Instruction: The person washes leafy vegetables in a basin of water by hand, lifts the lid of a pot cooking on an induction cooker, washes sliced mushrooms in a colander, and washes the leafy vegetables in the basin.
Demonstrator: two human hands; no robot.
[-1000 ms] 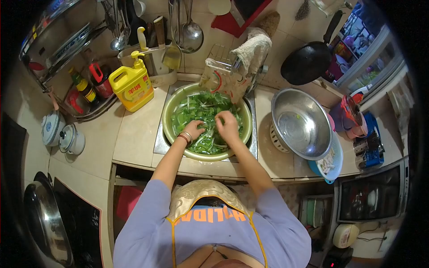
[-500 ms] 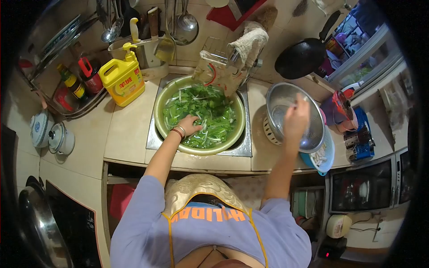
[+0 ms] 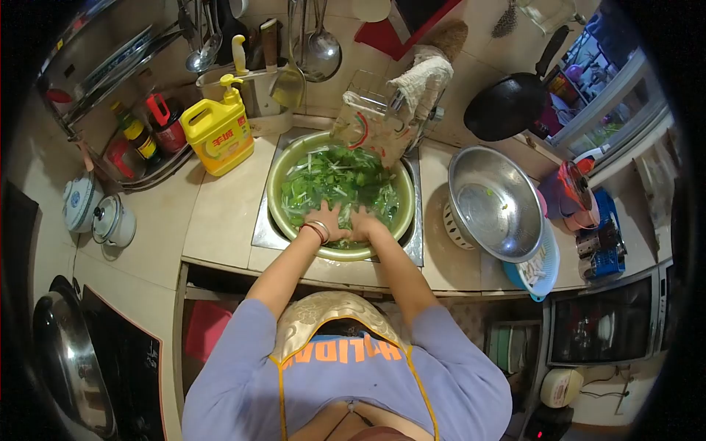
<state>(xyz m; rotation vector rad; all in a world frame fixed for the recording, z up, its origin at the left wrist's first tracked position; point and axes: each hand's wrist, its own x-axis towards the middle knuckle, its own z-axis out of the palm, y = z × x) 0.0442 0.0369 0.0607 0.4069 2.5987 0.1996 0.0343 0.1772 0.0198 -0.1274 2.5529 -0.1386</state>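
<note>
Chopped leafy greens with pale stalks float in water in a wide yellow-green basin, which sits in the sink. Both hands reach in at the basin's near side. My left hand, with bangles at the wrist, lies among the greens, fingers spread and partly under water. Close to its right, my right hand points down into the water, fingers stretched out, their tips hidden. To the right, a metal colander leans tilted, with a few green bits inside.
A blue basket with pale pieces sits under the colander's right side. Left of the basin stands a yellow detergent bottle. A cloth hangs over the basin's back edge by the tap. A black pan hangs on the wall.
My right hand has moved from over the colander, left and down into the basin beside my left hand. My left hand has shifted towards the basin's near rim, its fingers spread.
</note>
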